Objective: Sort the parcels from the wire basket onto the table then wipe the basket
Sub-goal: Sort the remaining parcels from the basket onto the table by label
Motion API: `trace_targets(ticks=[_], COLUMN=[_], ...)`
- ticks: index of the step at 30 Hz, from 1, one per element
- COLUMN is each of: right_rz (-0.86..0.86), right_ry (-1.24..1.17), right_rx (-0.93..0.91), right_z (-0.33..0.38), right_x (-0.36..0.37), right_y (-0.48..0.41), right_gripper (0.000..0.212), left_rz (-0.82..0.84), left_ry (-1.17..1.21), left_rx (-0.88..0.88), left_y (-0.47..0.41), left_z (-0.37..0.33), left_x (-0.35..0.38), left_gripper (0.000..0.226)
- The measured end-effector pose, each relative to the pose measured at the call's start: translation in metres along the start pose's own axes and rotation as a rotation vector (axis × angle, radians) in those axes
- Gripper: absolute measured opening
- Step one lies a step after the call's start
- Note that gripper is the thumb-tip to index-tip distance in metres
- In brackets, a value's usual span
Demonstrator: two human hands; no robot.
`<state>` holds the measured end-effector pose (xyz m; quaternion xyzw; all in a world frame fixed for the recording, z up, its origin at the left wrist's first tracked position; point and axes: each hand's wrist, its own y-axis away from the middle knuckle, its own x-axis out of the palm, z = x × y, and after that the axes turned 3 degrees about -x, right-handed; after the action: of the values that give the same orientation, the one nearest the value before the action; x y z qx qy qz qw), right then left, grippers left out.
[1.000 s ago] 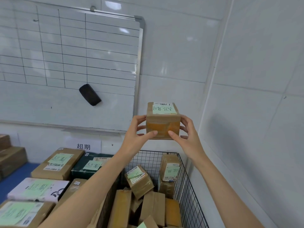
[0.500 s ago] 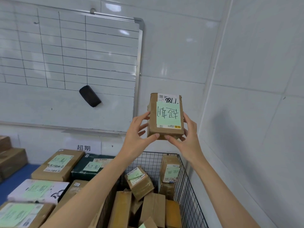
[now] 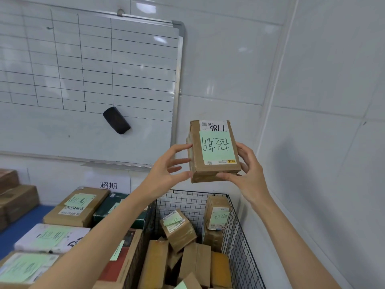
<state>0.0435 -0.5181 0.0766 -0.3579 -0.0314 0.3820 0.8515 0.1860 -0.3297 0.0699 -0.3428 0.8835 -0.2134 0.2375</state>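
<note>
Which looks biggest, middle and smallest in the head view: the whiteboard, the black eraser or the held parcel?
1. whiteboard
2. held parcel, which looks bigger partly because it is nearest the camera
3. black eraser

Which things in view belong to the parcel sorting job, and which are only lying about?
Job: held parcel, gripped by left hand and right hand; wire basket holding unsorted parcels; labelled parcels on the blue table.
Lying about: whiteboard; black eraser on it; printed sign below.
</note>
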Motion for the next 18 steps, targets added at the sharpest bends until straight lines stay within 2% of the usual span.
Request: trace_targets(ticks=[3,5,11,14,18], right_rz=[0.022,0.049,0.161,0.212,0.201], right_ry=[-0.001,0.003,0.069,0.115,0.145], right_rx=[-0.011,-0.016,-0.042,-0.07,-0.096], right_z=[0.003,0.004,0.011,0.01,0.007], right_x=[0.002,0.002,0.003,0.006,0.009], right_y=[0.002,0.003,0.006,0.006,0.004], right_gripper=[0.09,0.091,0.104,0.113,0.11], left_rz=[-0.034,-0.053,-0.099,-0.065,-0.042], left_ry=[-0.006,-0.031,-0.117,-0.124,-0.137], left_rx=[0.016,0.031,0.065,0.072,0.084], left_y=[-0.001,-0.002,-0.001,-0.001,0.0], left_z=[0.0,0.003,0.007,0.009,0.011], left_x=[-0.003,-0.006,-0.009,-0.008,-0.009], left_gripper=[0.059,0.066,0.112,0.131,0.129])
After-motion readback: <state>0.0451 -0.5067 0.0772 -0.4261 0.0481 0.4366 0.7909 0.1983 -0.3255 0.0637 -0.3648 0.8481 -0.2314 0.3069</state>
